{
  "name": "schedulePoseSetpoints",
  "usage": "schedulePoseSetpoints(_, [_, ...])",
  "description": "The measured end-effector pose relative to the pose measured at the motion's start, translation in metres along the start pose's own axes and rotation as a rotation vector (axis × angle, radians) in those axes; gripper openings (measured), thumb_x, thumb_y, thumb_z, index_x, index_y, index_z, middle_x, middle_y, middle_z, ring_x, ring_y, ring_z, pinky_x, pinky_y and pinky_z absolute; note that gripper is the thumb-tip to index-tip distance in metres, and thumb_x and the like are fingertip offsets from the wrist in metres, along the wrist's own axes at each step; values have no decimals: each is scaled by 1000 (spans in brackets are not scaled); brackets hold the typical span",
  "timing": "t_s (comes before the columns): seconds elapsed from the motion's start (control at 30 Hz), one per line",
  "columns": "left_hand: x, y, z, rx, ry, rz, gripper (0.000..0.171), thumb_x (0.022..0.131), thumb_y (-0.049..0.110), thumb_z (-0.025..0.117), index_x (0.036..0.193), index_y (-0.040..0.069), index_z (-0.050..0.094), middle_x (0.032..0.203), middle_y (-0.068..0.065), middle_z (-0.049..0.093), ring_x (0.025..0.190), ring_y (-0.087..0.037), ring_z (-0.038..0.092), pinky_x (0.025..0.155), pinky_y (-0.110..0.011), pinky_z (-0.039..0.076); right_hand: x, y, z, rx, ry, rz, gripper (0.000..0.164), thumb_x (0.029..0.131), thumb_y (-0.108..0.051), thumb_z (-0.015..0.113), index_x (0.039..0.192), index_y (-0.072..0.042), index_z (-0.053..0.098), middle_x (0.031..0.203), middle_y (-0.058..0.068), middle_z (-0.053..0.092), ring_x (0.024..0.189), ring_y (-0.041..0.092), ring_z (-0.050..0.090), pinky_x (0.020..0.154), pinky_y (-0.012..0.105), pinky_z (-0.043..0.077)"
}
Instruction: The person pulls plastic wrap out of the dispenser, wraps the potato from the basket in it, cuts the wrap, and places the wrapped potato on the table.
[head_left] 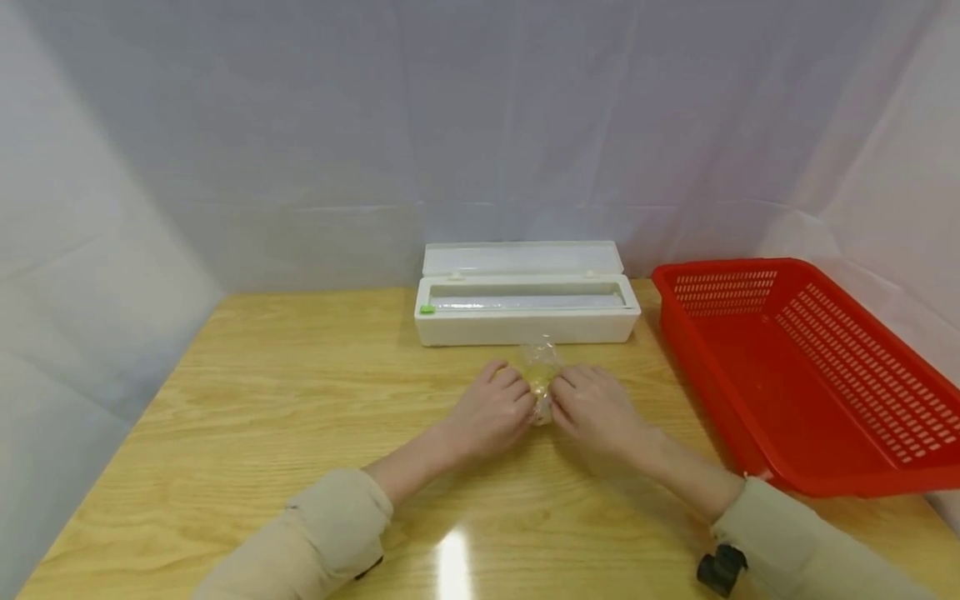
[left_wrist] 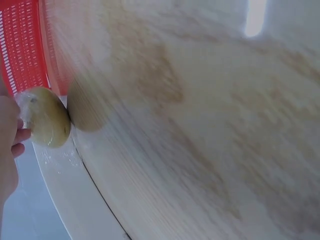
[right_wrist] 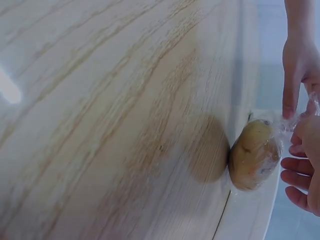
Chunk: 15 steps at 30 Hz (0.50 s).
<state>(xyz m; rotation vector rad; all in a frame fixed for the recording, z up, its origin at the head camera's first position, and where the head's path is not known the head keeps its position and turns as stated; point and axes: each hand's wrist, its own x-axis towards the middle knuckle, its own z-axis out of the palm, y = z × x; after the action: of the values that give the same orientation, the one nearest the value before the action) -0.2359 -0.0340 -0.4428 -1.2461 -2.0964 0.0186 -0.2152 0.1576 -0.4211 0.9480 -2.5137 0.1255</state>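
Observation:
A yellowish-brown potato (right_wrist: 252, 155) rests on the wooden table, loosely covered in clear plastic wrap (head_left: 542, 350). My left hand (head_left: 495, 408) is on its left side, fingers bent, pinching the wrap. From the other side my right hand (head_left: 596, 408) grips the wrap too, with finger and thumb close together at the gathered film. Between the hands, the potato is mostly hidden in the head view. The left wrist view shows fingertips (left_wrist: 20, 142) right beside the wrapped potato.
Behind the hands stands a white plastic wrap dispenser (head_left: 528, 329) with its lid raised and a green slider (head_left: 427, 309) at its left end. A red plastic basket (head_left: 720, 375) sits on the right side of the table. White cloth (head_left: 300, 150) hangs behind.

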Motion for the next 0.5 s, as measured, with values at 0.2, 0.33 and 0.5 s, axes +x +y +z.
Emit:
schedulePoseSetpoints(0.2, [4,3,-1,-4,-55,-36,12,84,21,60,86,11,67,95,-1,65,96,-18,55,97,-41,36,1,0,3,-53,-41,48,8,83,-16,61,81,-8,59,88,7,62,84,25,59,72,39,48])
schedulePoseSetpoints(0.33, [8,2,-2,-33,-87,-54,13,85,21,60,90,12,68,98,0,66,99,-18,54,100,-41,34,3,0,3,-55,-65,79,9,84,-15,60,83,-6,60,88,8,63,83,25,59,70,38,49])
schedulePoseSetpoints(0.5, [13,1,-1,-86,-92,-102,10,84,17,62,89,11,68,93,-1,67,95,-18,57,98,-41,35,6,3,5,-48,-63,92,10,83,-14,61,79,-6,58,82,6,61,75,23,58,64,35,49])
